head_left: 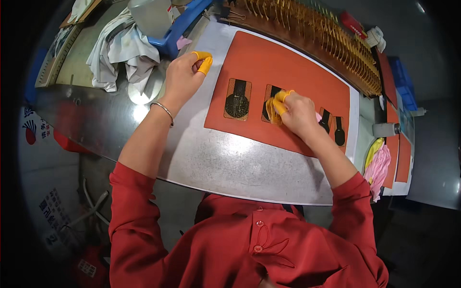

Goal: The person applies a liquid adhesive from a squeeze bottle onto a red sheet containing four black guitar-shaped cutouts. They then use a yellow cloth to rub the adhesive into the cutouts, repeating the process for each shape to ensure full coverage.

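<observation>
My right hand (298, 114), with yellow finger cots, pinches a thin amber film piece (273, 111) low over an orange mat (283, 57). Under it lies a flat amber-edged piece with a black keyhole shape (265, 103), partly covered. To its left rests a similar flat piece (237, 99), its round part speckled. Two smaller black keyhole-shaped pieces (339, 130) lie right of my right hand, one partly hidden behind it. My left hand (185, 74), also in yellow finger cots, is raised beside the mat's left edge. Its thumb and forefinger close together; anything between them is too small to see.
Along the mat's far side runs a brown rack (312, 41) of several upright amber films. White cloths (126, 50) and a blue bin (168, 41) with a translucent container are at far left. A bottle (385, 129) and a pink cloth (379, 163) sit at right.
</observation>
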`<control>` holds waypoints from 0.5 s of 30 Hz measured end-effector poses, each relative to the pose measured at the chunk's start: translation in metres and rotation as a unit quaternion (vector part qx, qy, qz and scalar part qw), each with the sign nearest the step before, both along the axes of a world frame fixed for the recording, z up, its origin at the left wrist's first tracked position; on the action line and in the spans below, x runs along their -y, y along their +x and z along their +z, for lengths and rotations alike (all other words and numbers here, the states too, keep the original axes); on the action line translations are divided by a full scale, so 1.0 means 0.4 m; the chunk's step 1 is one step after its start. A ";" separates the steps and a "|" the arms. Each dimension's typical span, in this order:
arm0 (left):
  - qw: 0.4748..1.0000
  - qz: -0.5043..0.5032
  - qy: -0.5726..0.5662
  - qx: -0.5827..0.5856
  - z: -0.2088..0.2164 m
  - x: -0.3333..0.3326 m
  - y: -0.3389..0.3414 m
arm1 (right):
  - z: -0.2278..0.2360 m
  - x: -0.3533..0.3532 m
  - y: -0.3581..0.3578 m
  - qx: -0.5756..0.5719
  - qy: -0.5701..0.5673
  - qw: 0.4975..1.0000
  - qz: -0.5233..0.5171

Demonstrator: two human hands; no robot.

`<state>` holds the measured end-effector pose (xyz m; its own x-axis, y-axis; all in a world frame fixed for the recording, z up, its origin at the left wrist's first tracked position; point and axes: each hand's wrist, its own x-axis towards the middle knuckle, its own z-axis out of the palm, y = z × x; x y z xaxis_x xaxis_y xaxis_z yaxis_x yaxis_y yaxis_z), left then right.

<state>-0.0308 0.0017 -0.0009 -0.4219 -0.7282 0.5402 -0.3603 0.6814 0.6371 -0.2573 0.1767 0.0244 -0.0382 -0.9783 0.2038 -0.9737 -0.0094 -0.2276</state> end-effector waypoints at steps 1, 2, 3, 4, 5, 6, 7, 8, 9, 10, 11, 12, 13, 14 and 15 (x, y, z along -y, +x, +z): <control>1.000 -0.001 0.003 -0.004 0.001 0.001 -0.001 | 0.003 0.016 -0.005 -0.002 0.001 1.000 0.002; 1.000 0.001 0.004 -0.016 -0.003 0.001 0.002 | 0.005 0.026 -0.008 -0.005 0.002 1.000 0.003; 1.000 0.003 0.004 -0.030 -0.008 0.005 0.006 | 0.005 0.032 -0.010 -0.009 0.003 1.000 0.005; 0.999 0.005 0.004 -0.045 -0.009 0.008 0.008 | -0.009 0.027 -0.015 -0.009 0.011 1.000 0.013; 1.000 0.007 0.000 -0.030 -0.003 0.014 0.009 | -0.020 0.025 -0.020 -0.009 -0.001 1.000 0.023; 1.000 0.013 0.001 -0.016 0.005 0.011 0.010 | -0.024 0.020 -0.022 -0.009 -0.007 0.999 0.038; 1.000 0.019 0.002 -0.002 0.006 0.010 0.010 | -0.023 0.017 -0.021 -0.010 -0.013 0.999 0.052; 1.000 0.007 -0.010 -0.012 -0.002 0.015 0.004 | -0.014 0.020 -0.024 0.002 -0.014 0.999 0.034; 1.000 0.011 -0.008 -0.005 -0.005 0.017 0.004 | -0.011 0.024 -0.022 0.005 -0.011 0.999 0.032; 1.000 0.014 -0.006 0.001 -0.007 0.018 0.004 | -0.012 0.028 -0.022 0.009 -0.007 0.999 0.030; 1.000 0.018 -0.004 0.008 -0.009 0.015 0.005 | -0.014 0.026 -0.021 0.012 -0.004 1.000 0.027; 1.000 0.012 0.006 -0.014 -0.014 0.018 0.006 | -0.011 0.011 -0.013 0.010 0.002 0.999 0.036; 1.000 0.012 0.006 -0.020 -0.018 0.024 0.009 | -0.011 -0.017 0.005 -0.009 0.000 0.998 0.069; 1.000 0.012 0.007 -0.026 -0.022 0.031 0.012 | -0.005 -0.045 0.028 0.003 0.015 0.998 0.068; 0.999 0.012 0.012 -0.034 -0.025 0.026 0.010 | 0.001 -0.068 0.039 0.012 0.034 0.997 0.066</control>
